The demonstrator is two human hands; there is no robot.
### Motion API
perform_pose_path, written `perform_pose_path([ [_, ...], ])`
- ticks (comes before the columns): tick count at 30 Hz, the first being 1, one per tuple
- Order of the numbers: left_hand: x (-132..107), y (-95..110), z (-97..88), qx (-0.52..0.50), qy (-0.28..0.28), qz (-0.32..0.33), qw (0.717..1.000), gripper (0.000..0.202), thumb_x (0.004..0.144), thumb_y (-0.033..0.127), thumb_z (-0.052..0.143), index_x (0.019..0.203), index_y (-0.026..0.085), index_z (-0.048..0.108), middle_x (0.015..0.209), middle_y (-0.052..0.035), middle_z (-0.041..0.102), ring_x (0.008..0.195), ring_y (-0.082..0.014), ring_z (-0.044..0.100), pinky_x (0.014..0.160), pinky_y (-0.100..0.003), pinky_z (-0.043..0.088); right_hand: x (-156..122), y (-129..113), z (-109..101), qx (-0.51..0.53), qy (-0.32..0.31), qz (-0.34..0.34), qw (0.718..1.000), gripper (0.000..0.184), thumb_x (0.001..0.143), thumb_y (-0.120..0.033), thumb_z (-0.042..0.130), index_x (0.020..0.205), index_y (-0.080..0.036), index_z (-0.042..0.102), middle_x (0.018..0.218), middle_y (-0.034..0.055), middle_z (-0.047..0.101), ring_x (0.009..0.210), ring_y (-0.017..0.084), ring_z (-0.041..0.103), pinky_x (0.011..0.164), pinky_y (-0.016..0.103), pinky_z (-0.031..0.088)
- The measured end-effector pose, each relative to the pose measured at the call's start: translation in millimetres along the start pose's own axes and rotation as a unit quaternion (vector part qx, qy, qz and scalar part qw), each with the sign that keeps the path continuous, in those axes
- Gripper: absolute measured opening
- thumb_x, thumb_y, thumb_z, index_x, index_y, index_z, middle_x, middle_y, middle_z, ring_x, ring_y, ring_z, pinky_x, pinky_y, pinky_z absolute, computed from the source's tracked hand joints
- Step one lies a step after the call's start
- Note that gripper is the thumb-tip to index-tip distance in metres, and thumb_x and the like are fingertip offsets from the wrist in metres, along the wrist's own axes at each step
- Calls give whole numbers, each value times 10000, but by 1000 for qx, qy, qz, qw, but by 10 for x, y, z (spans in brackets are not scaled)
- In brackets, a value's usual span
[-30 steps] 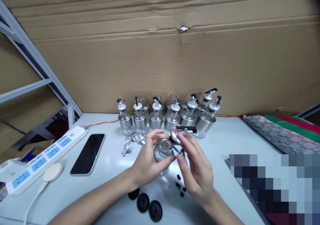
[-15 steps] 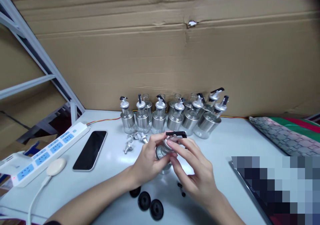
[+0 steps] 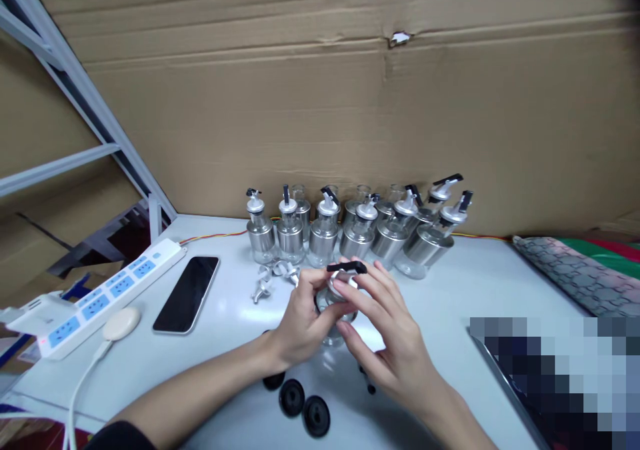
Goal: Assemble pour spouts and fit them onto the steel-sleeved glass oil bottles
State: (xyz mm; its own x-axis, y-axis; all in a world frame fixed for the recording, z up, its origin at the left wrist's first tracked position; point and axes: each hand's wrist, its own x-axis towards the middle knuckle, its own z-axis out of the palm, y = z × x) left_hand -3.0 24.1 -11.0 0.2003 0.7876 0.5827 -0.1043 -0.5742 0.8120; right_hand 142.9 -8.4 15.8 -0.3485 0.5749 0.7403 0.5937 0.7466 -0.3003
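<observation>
Gripping glass bottle (image 3: pixel 332 337), left hand (image 3: pixel 304 320) around it, right hand (image 3: pixel 387 337) grasping pour spout (image 3: pixel 343 278) above

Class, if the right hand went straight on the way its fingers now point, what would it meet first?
Most likely the silver pourer top, which the right hand appears to touch, above the glass bottle in the left hand. Depth is hard to judge in this single view.

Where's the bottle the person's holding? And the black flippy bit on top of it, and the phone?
Bottle (image 3: pixel 332 337): head view, on its clear lower glass.
Black flippy bit (image 3: pixel 347 267): head view, on the middle of the bar.
Phone (image 3: pixel 187 295): head view, on its dark screen.
</observation>
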Motion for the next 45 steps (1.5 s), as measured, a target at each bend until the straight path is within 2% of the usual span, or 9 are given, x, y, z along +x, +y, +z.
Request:
perform_pose_path([
  [4, 213, 232, -95, -70, 21, 20, 997, 259, 887, 268, 618, 1027, 271, 401, 941, 20, 658, 850, -133, 692, 741, -265, 574, -18, -6, 20, 71, 66, 78, 992, 546, 898, -196, 525, 1416, -234, 354, 1467, 116, 381, 1363, 269, 344, 1102, 518, 308],
  [9, 663, 607, -602, -35, 134, 153, 979, 340, 842, 198, 673, 948, 269, 357, 890, 42, 679, 759, -143, 701, 754, -339, 599, -3, 42, -19, 142, 215, 214, 942, 411, 932, -232, 489, 1340, -257, 441, 1406, 91, 466, 1318, 260, 413, 1084, 526, 328],
  [16, 949, 332, -1213, 38, 232, 82, 968, 447, 729, 296, 777, 912, 248, 371, 836, 36, 660, 684, -120, 683, 641, -232, 570, 24, 92, -17, 141, 252, 235, 928, 319, 927, -284, 508, 1238, -214, 515, 1311, 115, 539, 1247, 267, 484, 1045, 515, 359],
  [27, 917, -377, -1195, 15, 247, 28, 968, 504, 696, 360, 781, 966, 237, 374, 929, -2, 637, 874, -142, 648, 881, -320, 477, 0, 101, -33, 86, 245, 235, 937, 232, 916, -307, 498, 1122, -217, 558, 1289, 117, 506, 1265, 303, 423, 1036, 584, 309],
  [32, 862, -548, -1119, 27, 238, 1, 971, 518, 703, 405, 764, 1002, 237, 375, 971, -31, 629, 913, -169, 644, 918, -365, 458, 8, 97, -44, 91, 250, 241, 933, 228, 918, -307, 498, 1121, -222, 560, 1279, 112, 506, 1259, 301, 424, 1038, 595, 298],
  [37, 825, -658, -1034, 65, 221, -10, 973, 552, 750, 417, 719, 1137, 254, 361, 1238, -93, 546, 1187, -227, 534, 1071, -433, 349, 13, 86, -49, 93, 250, 245, 932, 219, 917, -304, 500, 1114, -225, 558, 1274, 113, 505, 1258, 301, 421, 1037, 593, 297],
  [41, 788, -570, -1020, 112, 254, 12, 961, 535, 795, 436, 667, 1204, 275, 364, 1383, -71, 412, 1366, -268, 328, 1152, -476, 244, 38, 68, -57, 96, 258, 244, 930, 217, 916, -298, 503, 1114, -229, 558, 1261, 104, 502, 1247, 297, 427, 1036, 591, 302],
  [43, 762, -362, -1048, 130, 314, 67, 938, 424, 841, 400, 631, 1180, 300, 399, 1387, -15, 379, 1386, -245, 284, 1150, -436, 274, 44, 58, -62, 95, 268, 244, 927, 215, 916, -292, 504, 1115, -230, 557, 1259, 102, 494, 1248, 292, 423, 1047, 586, 294],
  [45, 743, -66, -1093, 119, 315, 106, 936, 342, 881, 365, 594, 1174, 306, 428, 1356, 7, 396, 1335, -216, 359, 1093, -397, 372, 41, 53, -64, 93, 280, 245, 924, 212, 914, -286, 509, 1113, -231, 555, 1254, 101, 490, 1249, 288, 420, 1052, 581, 289],
])
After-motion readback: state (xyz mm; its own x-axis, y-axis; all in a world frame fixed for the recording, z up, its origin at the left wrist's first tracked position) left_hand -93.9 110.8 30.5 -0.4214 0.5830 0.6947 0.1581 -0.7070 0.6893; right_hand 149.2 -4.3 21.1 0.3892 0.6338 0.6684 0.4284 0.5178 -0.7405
